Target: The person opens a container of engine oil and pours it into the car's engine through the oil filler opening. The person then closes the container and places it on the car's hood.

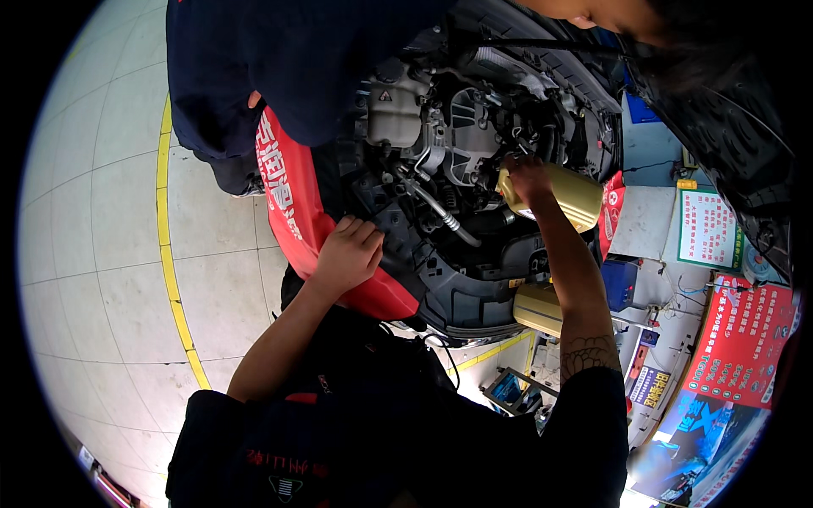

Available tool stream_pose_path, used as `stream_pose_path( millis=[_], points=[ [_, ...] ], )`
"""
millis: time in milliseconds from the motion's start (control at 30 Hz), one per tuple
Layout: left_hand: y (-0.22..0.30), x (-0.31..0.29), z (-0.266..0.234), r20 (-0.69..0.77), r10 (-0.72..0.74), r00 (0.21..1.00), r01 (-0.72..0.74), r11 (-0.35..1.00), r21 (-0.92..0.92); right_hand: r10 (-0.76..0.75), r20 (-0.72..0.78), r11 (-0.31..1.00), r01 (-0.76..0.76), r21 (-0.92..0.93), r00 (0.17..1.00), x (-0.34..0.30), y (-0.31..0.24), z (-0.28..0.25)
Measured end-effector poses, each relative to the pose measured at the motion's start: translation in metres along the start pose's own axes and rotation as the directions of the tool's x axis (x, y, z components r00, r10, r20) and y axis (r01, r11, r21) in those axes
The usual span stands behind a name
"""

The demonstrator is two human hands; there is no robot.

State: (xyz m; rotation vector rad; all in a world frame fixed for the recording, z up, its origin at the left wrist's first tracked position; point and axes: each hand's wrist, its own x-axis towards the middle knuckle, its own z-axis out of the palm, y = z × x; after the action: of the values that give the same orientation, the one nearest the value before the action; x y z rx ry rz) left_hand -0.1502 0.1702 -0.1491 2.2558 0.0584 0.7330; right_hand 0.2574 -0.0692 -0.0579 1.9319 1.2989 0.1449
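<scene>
Clock positions from the centre of my head view

Right hand (528,179) at 2: I have it curled on the gold jug (569,200), at the narrow end; fingers are dark against the engine, so I can't make out each one, but the grip reads as closed on the jug

Gold jug is between 2 and 3, over the near edge of the engine bay (487,144); narrow end points to 9 toward the engine, broad base to 3; I can't see any stream at its mouth

Left hand (349,252) at 9, close to centre: fingers loosely bent, back of hand up, over the red cover (313,222); palm side hidden from me, so I can't tell if it is gripping cloth or just resting

Red cover drapes down the car's side from 10 to past centre, white lettering along it

Second gold container (539,308) at 4, below the jug and apart from it, part hidden by the right forearm

Pale reservoir (395,118) at 12, in the bay

Co-worker's dark sleeve (279,68) at 11; raised hood (720,135) at 2; blue box (620,284) at 3; yellow floor line (164,220) at 9
</scene>
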Motion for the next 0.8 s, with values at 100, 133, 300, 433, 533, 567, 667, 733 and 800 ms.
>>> stream_pose_path(
  millis=[100, 133, 300, 433, 533, 567, 667, 733, 800],
  points=[
    [-0.001, -0.001, -0.001, 0.010, -0.001, 1.000, 0.001, 1.000, 0.010, 0.000, -0.048, 0.999, 0.002, 0.044, 0.999, -0.006, 0.005, 0.003],
    [-0.002, 0.000, 0.000, 0.014, 0.000, 1.000, 0.000, 1.000, 0.016, 0.012, -0.048, 0.998, -0.009, 0.065, 0.999, -0.009, 0.012, 0.007],
    [-0.002, -0.001, 0.001, 0.042, 0.008, 0.999, -0.009, 0.999, 0.034, 0.081, -0.094, 0.992, -0.072, 0.102, 0.992, -0.038, 0.027, 0.027],
    [-0.003, 0.003, -0.004, 0.038, 0.068, 0.997, -0.071, 0.995, 0.068, 0.197, -0.170, 0.951, -0.146, 0.273, 0.965, -0.061, 0.027, 0.034],
    [-0.005, 0.004, -0.004, 0.051, 0.094, 0.994, -0.098, 0.992, 0.081, 0.273, -0.158, 0.920, -0.210, 0.330, 0.949, -0.072, 0.021, 0.036],
    [-0.005, 0.005, -0.006, 0.055, 0.096, 0.994, -0.100, 0.992, 0.076, 0.292, -0.164, 0.915, -0.225, 0.334, 0.942, -0.076, 0.020, 0.039],
    [-0.004, 0.006, -0.005, 0.066, 0.090, 0.994, -0.093, 0.995, 0.045, 0.358, -0.104, 0.876, -0.296, 0.381, 0.928, -0.087, 0.016, 0.052],
    [-0.004, 0.006, -0.005, 0.073, 0.107, 0.992, -0.111, 0.992, 0.057, 0.394, -0.076, 0.848, -0.331, 0.414, 0.916, -0.093, 0.014, 0.057],
    [-0.007, 0.008, -0.004, 0.073, 0.129, 0.989, -0.134, 0.988, 0.078, 0.422, -0.096, 0.833, -0.343, 0.434, 0.902, -0.096, 0.011, 0.058]
  ],
)
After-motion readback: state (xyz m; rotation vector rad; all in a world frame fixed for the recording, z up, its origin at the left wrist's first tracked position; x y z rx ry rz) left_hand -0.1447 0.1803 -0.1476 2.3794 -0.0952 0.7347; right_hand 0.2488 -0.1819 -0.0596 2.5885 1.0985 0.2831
